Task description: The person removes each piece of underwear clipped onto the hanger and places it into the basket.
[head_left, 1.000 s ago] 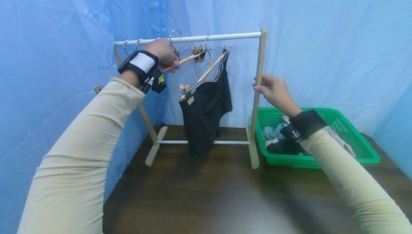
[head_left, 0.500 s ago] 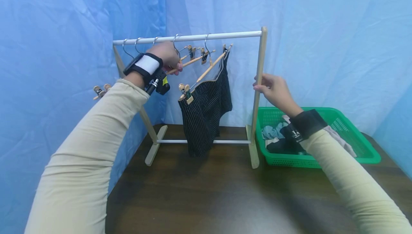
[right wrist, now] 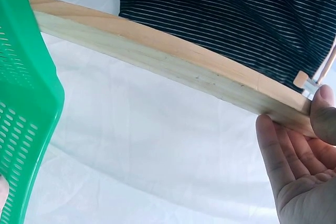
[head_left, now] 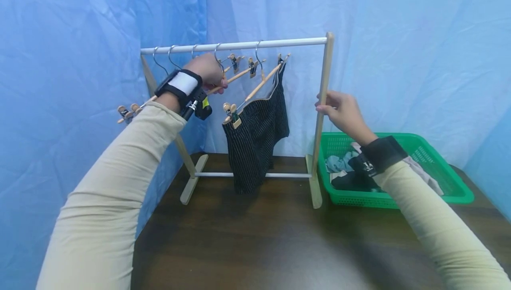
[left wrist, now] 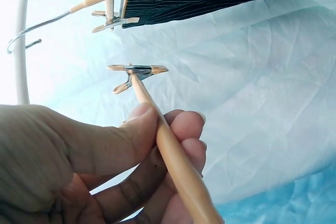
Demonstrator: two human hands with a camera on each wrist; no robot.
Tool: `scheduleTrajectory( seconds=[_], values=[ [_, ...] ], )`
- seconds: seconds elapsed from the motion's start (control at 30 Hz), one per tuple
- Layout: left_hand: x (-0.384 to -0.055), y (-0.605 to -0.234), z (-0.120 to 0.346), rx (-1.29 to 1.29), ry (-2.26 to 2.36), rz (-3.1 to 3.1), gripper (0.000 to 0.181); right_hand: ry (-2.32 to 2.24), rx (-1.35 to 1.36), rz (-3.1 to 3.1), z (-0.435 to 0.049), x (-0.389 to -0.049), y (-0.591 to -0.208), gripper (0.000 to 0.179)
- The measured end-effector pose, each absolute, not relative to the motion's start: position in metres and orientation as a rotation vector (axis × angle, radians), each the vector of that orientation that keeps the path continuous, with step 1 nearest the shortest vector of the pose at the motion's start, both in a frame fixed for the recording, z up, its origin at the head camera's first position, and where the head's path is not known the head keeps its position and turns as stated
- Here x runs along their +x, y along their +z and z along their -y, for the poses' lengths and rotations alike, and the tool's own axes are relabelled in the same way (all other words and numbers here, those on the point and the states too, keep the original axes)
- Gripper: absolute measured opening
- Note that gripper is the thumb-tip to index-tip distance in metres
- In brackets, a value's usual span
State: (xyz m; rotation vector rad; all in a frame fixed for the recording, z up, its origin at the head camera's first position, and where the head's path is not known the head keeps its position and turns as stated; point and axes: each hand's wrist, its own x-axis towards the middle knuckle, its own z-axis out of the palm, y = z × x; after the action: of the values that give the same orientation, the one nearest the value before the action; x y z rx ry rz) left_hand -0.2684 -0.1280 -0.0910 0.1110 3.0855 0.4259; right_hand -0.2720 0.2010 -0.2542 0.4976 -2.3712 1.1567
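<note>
My left hand point(head_left: 205, 70) pinches the wooden bar of a clip hanger point(left wrist: 184, 177) between thumb and fingers, just under the white rail point(head_left: 291, 42) of a small clothes rack. This hanger's hook sits over the rail, and nothing hangs from the clip point(left wrist: 139, 70) seen in the left wrist view. To its right, striped black shorts point(head_left: 258, 139) hang by clips from another hanger point(head_left: 259, 87). With thumb and fingertips, my right hand point(head_left: 342, 111) holds the rack's right wooden post point(right wrist: 173, 66).
Several other hangers hang at the left of the rail, partly behind my left hand. A green basket point(head_left: 451, 179) with crumpled clothes point(head_left: 339, 163) stands right of the rack on the dark wooden table point(head_left: 239, 237). Blue-white cloth point(head_left: 399, 59) hangs behind.
My left hand has moved slightly right and down, and the hook of its hanger has dropped from above the rail onto it. My right hand stays on the post.
</note>
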Motion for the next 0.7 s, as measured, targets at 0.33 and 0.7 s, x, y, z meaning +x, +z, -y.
scheduleTrajectory(
  seconds=[0.33,0.7],
  values=[
    [-0.2742,-0.0939,0.1292,0.103,0.437,-3.072,0.023,1.153,0.496,2.378,-0.2009,-0.2689,-0.2542,0.032],
    [-0.2694,-0.0895,0.1343,0.183,0.441,-3.109,0.023,1.156,0.486,2.377,-0.2003,-0.2687,-0.253,0.03]
  ],
)
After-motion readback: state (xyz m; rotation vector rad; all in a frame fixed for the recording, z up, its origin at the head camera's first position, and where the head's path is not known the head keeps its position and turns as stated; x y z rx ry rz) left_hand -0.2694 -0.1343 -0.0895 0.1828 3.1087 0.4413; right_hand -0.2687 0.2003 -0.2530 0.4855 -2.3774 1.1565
